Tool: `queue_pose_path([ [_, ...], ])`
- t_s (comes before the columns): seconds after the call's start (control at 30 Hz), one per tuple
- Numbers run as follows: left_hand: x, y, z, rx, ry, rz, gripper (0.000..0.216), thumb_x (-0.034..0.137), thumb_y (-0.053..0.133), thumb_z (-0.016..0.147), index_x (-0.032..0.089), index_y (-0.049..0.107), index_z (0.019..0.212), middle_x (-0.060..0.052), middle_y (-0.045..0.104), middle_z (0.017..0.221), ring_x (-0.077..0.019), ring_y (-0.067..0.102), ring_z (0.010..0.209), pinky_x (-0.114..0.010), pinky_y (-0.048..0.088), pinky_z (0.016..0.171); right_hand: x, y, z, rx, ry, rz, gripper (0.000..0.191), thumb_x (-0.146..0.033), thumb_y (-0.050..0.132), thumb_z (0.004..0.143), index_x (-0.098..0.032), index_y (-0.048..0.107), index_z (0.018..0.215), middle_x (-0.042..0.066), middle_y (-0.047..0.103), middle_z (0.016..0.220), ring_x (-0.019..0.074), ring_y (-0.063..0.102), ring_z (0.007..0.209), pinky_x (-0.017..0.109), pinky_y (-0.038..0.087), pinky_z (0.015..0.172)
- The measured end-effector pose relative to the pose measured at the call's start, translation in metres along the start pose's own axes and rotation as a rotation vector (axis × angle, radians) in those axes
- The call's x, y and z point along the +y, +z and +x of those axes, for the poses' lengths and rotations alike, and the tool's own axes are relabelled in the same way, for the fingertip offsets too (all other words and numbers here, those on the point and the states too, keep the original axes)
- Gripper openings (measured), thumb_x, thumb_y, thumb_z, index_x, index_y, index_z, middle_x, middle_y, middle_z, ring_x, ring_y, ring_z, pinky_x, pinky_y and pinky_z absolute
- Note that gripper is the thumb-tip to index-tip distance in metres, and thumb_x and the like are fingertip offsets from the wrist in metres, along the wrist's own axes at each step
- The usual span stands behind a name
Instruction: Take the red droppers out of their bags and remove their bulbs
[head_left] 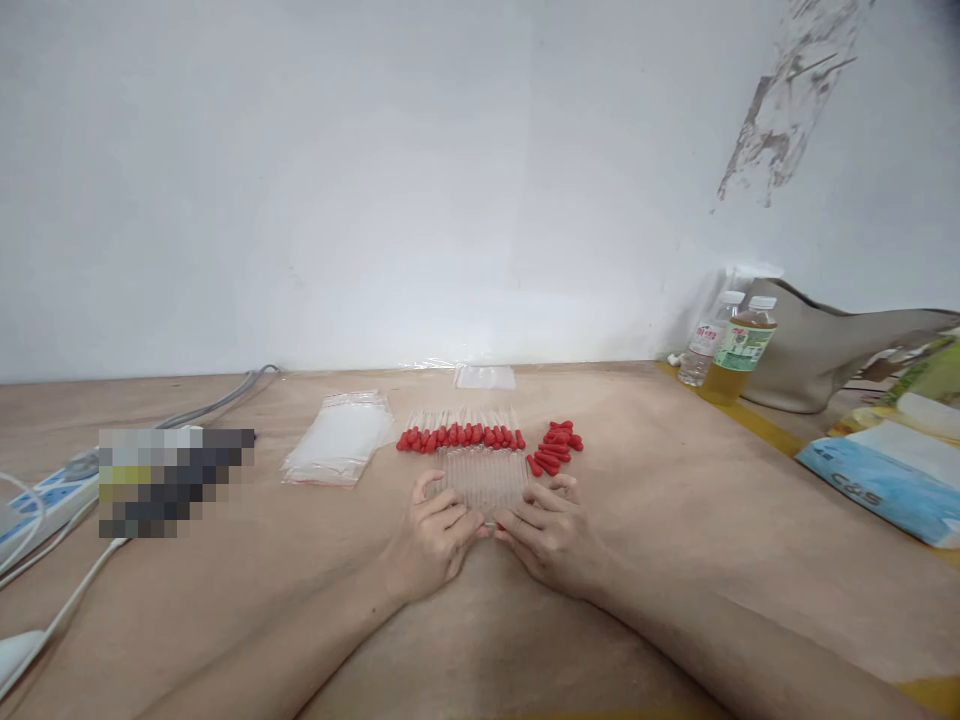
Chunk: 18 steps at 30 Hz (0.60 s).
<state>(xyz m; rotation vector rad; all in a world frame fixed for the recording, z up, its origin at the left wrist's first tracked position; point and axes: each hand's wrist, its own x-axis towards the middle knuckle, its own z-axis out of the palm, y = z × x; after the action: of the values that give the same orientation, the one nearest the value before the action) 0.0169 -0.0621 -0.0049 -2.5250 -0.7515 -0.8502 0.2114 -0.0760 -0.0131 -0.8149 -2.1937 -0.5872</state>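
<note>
A row of clear glass tubes (484,478) lies side by side on the brown table (675,480), just in front of me. My left hand (435,535) and my right hand (551,535) meet at the near edge of that row, fingers curled and pinched together on something I cannot make out. Beyond the tubes lies a line of droppers with red rubber bulbs (461,436). A small heap of loose red bulbs (556,447) sits to their right, close to my right hand.
A stack of clear plastic bags (339,447) lies left of the droppers, one more bag (484,376) by the wall. A power strip (41,500) and cables are at far left. Two bottles (739,350), a beige bag (832,350) and a blue tissue pack (885,485) stand at right.
</note>
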Motion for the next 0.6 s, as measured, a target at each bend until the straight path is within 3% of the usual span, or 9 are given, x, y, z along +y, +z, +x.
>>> queue_pose_path([
  [0.43, -0.004, -0.006, -0.006, 0.029, -0.021, -0.077, 0.015, 0.017, 0.044, 0.082, 0.018, 0.057, 0.075, 0.001, 0.054, 0.055, -0.0128, 0.05, 0.063, -0.037, 0.034, 0.085, 0.002, -0.002, -0.009, 0.114, -0.048, -0.041, 0.016, -0.017, 0.053, 0.08, -0.019, 0.059, 0.095, -0.002, 0.062, 0.063, 0.0118, 0.053, 0.069, 0.031, 0.028, 0.069],
  [0.6, -0.024, -0.009, -0.013, 0.057, -0.172, -0.045, 0.018, 0.018, 0.04, 0.084, 0.017, 0.057, 0.077, -0.002, 0.06, 0.063, -0.0146, 0.052, 0.064, -0.03, 0.04, 0.069, 0.021, -0.008, -0.016, 0.095, 0.092, -0.04, 0.014, -0.021, 0.053, 0.08, -0.021, 0.062, 0.091, 0.001, 0.065, 0.071, 0.0121, 0.053, 0.068, 0.029, 0.031, 0.067],
])
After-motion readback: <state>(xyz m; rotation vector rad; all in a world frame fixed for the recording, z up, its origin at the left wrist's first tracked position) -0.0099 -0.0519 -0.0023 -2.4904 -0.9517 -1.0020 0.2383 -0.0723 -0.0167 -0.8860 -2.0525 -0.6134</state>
